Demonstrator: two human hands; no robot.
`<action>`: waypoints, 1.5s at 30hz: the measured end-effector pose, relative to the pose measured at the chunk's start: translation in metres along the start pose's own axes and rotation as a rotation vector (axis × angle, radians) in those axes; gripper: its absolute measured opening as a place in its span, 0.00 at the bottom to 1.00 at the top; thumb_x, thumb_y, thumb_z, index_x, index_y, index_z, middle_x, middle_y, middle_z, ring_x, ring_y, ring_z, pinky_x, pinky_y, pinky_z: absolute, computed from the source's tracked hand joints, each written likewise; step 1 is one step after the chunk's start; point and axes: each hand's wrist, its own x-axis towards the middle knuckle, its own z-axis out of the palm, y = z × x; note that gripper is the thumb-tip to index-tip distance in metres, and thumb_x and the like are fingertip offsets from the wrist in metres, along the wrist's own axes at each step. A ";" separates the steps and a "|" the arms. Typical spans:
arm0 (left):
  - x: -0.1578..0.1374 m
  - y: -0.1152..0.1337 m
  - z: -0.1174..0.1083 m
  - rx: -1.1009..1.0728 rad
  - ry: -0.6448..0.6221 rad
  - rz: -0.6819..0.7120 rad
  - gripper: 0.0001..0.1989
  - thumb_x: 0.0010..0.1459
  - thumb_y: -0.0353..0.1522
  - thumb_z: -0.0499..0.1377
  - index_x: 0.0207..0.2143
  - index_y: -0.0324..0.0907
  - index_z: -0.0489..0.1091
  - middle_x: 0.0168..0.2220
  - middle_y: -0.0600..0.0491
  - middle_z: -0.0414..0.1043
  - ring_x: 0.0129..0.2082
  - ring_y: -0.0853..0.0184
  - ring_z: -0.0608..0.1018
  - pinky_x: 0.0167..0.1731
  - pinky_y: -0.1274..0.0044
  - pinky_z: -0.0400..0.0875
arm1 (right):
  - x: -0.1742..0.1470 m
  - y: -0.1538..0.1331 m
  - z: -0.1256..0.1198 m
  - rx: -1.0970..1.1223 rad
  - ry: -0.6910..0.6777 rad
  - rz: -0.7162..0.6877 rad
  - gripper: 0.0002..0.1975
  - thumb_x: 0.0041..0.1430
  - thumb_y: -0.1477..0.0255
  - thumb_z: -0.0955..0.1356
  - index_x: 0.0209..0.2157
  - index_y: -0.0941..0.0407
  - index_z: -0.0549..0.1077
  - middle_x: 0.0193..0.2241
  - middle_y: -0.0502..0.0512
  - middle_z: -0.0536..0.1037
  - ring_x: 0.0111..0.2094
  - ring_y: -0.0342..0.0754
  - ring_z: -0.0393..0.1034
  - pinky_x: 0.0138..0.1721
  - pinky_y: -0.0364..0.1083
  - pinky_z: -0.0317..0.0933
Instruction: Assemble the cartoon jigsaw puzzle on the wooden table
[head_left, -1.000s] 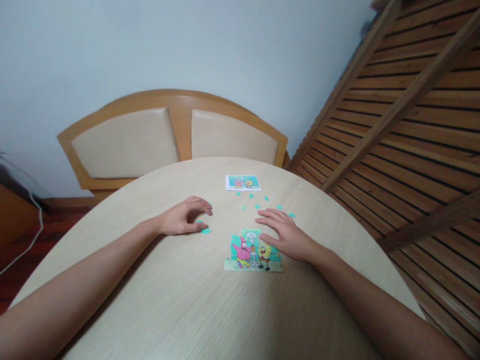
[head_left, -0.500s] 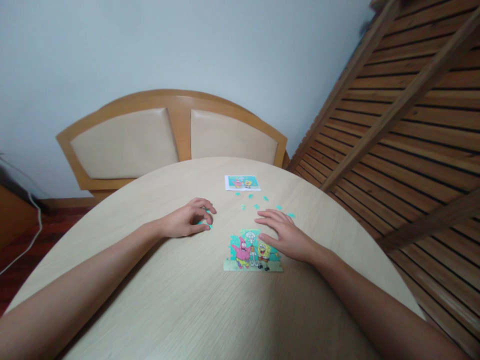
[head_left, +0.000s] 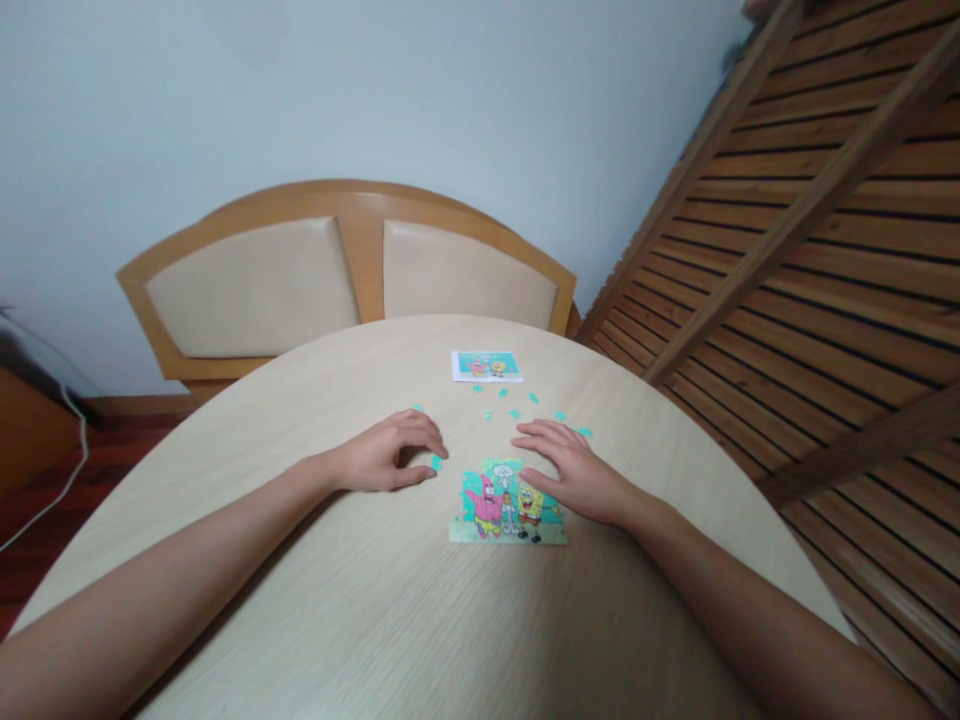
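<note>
My left hand (head_left: 394, 450) is closed, with a small turquoise puzzle piece (head_left: 437, 463) between the thumb and fingertips. Behind its knuckles lies another turquoise piece (head_left: 417, 408), partly covered. To the right of that hand, a partly assembled jigsaw puzzle (head_left: 489, 515) lies flat, showing a pink, a pale and a yellow cartoon figure; its top edge is uneven. My right hand (head_left: 566, 465) rests palm down with its fingers spread, the thumb over the puzzle's upper right part, and it holds nothing.
Several loose turquoise pieces (head_left: 515, 413) are scattered beyond the puzzle. Farther back lies a picture card (head_left: 487, 367) with the same figures. The round wooden table (head_left: 337, 620) meets a padded bench back (head_left: 255, 285); a slatted wooden panel (head_left: 840, 250) leans on the right.
My left hand has moved right and a little nearer to me, bringing a puzzle piece toward the puzzle. Another piece now shows behind that hand. My right hand has stayed in place.
</note>
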 end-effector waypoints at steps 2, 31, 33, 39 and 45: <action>0.001 0.001 0.001 -0.006 0.004 -0.023 0.10 0.64 0.36 0.63 0.47 0.44 0.74 0.44 0.49 0.77 0.47 0.60 0.75 0.52 0.65 0.68 | 0.000 0.000 0.000 0.004 0.003 -0.005 0.22 0.66 0.58 0.67 0.57 0.52 0.73 0.62 0.62 0.70 0.64 0.60 0.59 0.64 0.64 0.53; 0.007 0.022 0.019 -0.204 -0.060 -0.160 0.10 0.63 0.33 0.65 0.46 0.42 0.74 0.45 0.48 0.76 0.47 0.61 0.75 0.51 0.67 0.69 | 0.000 0.000 -0.001 0.004 0.001 -0.011 0.22 0.66 0.58 0.67 0.57 0.52 0.73 0.62 0.62 0.70 0.64 0.60 0.60 0.63 0.65 0.53; 0.006 0.024 0.020 -0.194 -0.064 -0.164 0.10 0.63 0.33 0.65 0.46 0.42 0.74 0.46 0.48 0.75 0.48 0.61 0.75 0.52 0.67 0.69 | 0.001 -0.001 -0.001 0.002 -0.004 -0.010 0.22 0.66 0.58 0.67 0.57 0.52 0.73 0.62 0.62 0.70 0.64 0.60 0.60 0.64 0.64 0.53; 0.007 0.027 0.022 -0.168 -0.054 -0.185 0.09 0.62 0.33 0.66 0.44 0.42 0.74 0.44 0.48 0.75 0.48 0.60 0.74 0.50 0.67 0.70 | 0.001 -0.002 -0.001 0.000 -0.004 0.000 0.22 0.66 0.58 0.67 0.57 0.53 0.73 0.62 0.63 0.70 0.64 0.60 0.60 0.63 0.65 0.53; 0.008 0.029 0.024 -0.132 -0.028 -0.171 0.09 0.61 0.35 0.66 0.42 0.42 0.74 0.42 0.49 0.75 0.47 0.60 0.74 0.49 0.69 0.70 | 0.001 -0.002 -0.001 0.005 -0.009 -0.001 0.22 0.66 0.58 0.67 0.57 0.52 0.73 0.62 0.62 0.70 0.64 0.61 0.60 0.63 0.65 0.53</action>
